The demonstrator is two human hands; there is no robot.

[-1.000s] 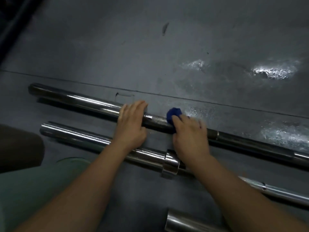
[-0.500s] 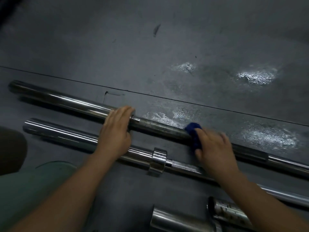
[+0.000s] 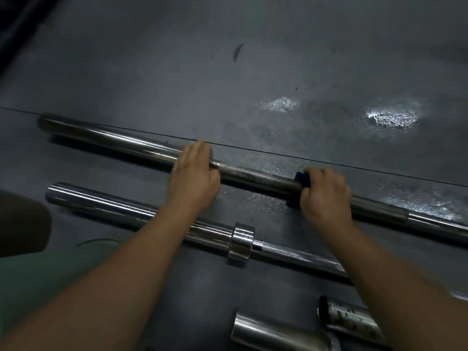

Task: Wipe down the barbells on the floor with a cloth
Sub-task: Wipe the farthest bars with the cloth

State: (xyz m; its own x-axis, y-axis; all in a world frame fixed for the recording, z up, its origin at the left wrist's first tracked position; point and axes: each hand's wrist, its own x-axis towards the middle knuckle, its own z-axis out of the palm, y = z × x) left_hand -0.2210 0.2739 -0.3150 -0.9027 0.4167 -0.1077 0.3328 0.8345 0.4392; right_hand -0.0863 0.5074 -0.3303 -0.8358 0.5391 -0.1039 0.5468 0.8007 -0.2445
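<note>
L hand [image 3: 193, 178] lying flat, holding nothing, pinning far long steel barbell [image 3: 255, 177] vs rolling; R hand [image 3: 325, 192] clamping small blue cloth [image 3: 298, 178] round shaft, wiping.

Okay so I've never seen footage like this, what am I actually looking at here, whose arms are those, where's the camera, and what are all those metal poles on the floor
No machine is involved: these are a person's two bare arms, seen from a camera worn on their head, looking forward and down. The metal poles are barbells lying on a dark floor. The left hand rests on the far barbell, apparently steadying it. The right hand is wrapped around that same bar, gripping a blue cloth against it to wipe it. Closer to the person lies a second barbell with a shiny collar. At the bottom edge, the ends of two more metal bars show only partly. The bright patches on the floor are reflected light.
</note>
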